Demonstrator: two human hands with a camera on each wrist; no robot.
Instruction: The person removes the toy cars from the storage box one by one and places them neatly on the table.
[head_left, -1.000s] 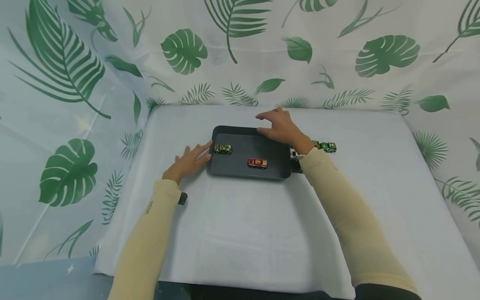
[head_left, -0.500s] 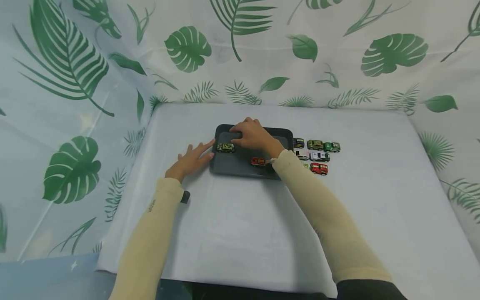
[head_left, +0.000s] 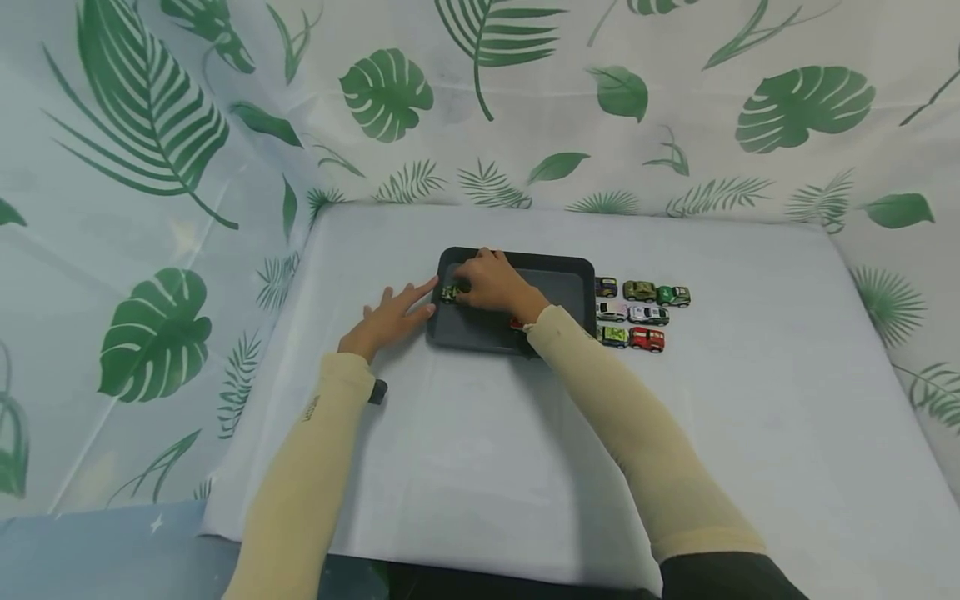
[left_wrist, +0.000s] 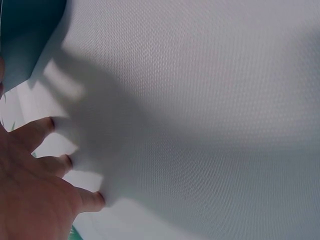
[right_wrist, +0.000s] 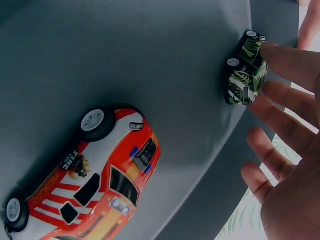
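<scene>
In the head view, a dark grey tray [head_left: 570, 279] lies on the white-covered table. My right hand [head_left: 493, 282] reaches down into its left end. Thumb and fingers pinch a green camouflage toy car [right_wrist: 245, 70], which is still on the tray floor; the hand partly covers it in the head view. A red-and-orange toy car [right_wrist: 105, 185] lies nearer the camera in the right wrist view, mostly hidden under the right wrist in the head view. My left hand [head_left: 386, 321] is spread at the tray's left edge, fingertips touching or very near it.
Just right of the tray, several toy cars stand in short rows, among them a red car [head_left: 647, 338], a white-and-black car [head_left: 649, 314] and a green car [head_left: 673, 295]. A leaf-patterned cloth [head_left: 525, 125] hangs behind the table [head_left: 450, 467].
The right hand has moved left across the tray, from its right end to the camouflage car, and now takes hold of it. The left hand stays beside the tray. The view has shifted slightly.
</scene>
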